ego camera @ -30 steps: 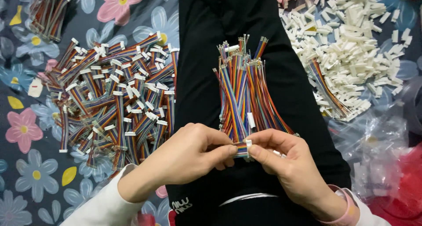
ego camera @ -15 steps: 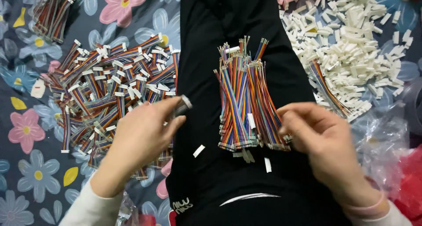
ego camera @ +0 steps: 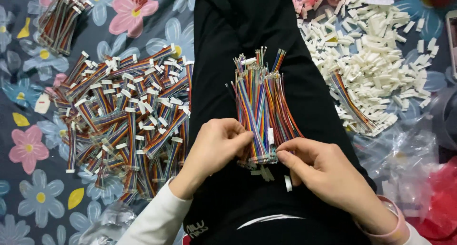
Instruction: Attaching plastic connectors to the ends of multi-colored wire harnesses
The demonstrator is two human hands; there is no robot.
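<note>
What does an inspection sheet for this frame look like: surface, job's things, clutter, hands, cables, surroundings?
Surface: flowered cloth, with a black garment over the person's lap.
Job's things: bundle of rainbow ribbon wires on the lap; pile of white connector housings to the right.
Clutter: heap of finished leads on the left, clear plastic bags lower right.
Hands: left hand and right hand both pinch the bundle's near end.
Cables: a second small bundle top left.
Surroundings: nothing seen.
</note>
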